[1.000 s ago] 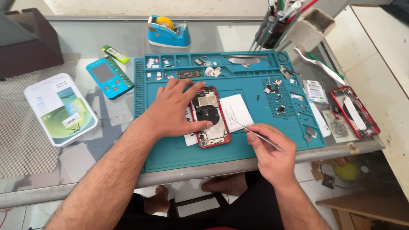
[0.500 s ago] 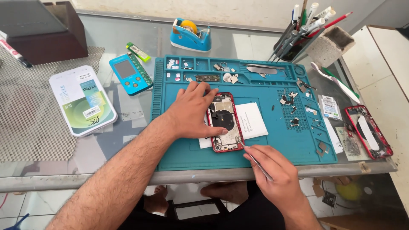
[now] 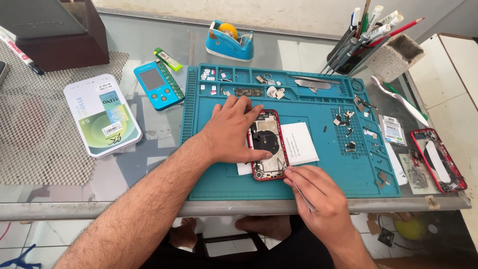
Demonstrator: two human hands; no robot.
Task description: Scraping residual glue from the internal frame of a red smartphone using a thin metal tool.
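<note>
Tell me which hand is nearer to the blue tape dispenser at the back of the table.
Left. The left hand rests on the opened red phone, closer to the tape dispenser. The right hand sits at the mat's near edge, holding tweezers, farther away.

A glass worktop [image 3: 149,45] carries the clutter. At its far middle stands a blue tape dispenser [image 3: 229,41] with a yellow roll. Left of it lie a small green-and-white tube [image 3: 168,59] and a blue handheld tester [image 3: 158,85] with a grey screen. Further left, a white and green flat box [image 3: 102,114] rests partly on a grey mesh mat [image 3: 37,129]. A dark wooden box [image 3: 55,32] sits at the far left. At the far right, a holder of pens and tools [image 3: 368,37] stands. A second red phone frame [image 3: 438,159] lies at the right edge.
</note>
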